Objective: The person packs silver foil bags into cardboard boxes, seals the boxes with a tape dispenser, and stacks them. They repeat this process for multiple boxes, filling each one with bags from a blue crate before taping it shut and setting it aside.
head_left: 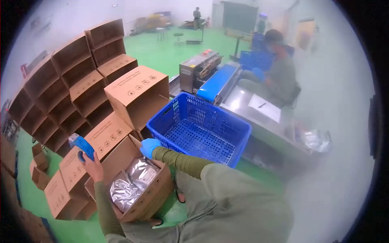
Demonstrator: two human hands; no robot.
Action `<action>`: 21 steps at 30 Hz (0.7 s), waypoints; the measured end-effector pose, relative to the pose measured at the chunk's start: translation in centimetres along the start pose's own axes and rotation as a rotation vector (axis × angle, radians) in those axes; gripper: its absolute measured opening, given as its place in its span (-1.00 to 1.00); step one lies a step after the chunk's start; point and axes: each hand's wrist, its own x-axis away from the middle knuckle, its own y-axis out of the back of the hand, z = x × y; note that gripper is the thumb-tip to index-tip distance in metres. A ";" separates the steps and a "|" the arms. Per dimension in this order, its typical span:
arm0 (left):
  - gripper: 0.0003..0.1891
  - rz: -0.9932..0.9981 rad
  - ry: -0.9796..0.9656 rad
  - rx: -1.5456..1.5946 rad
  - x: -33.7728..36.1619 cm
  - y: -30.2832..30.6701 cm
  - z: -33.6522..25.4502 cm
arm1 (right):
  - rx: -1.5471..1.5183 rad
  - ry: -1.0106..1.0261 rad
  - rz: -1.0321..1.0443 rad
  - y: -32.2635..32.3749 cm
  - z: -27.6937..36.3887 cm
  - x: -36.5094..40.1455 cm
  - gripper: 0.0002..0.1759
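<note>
Silver bags [131, 184] lie inside the open cardboard box [150, 198], the gloved right hand [150, 147] curled over its far flap, the left hand [94, 168] at its left rim clenched round a blue tape dispenser [82, 146]; flaps should, I reckon, be pressed flat before taping.

Top of the carton [150, 198] is open, so I can go straight down. The foil bags [131, 184] take the lower part, with room above them. The flap [107, 135] stands up on the far-left side; my left hand [94, 168] and the tape dispenser [81, 146] are against it. My right hand [150, 146] at the far corner is boxed in: the blue basket [243, 141] wall is just to its right and the upright carton [137, 95] just behind. The basket is open from above. The left is walled off by the carton stack [60, 89]. The green floor [170, 48] beyond is an open lane. The right edge is fogged; that's probably a steel table [243, 101] blocking there.
</note>
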 end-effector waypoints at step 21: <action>-0.23 0.125 0.320 0.160 1.2 -2.0 2.8 | 0.061 0.381 -0.486 3.2 7.7 1.0 -0.44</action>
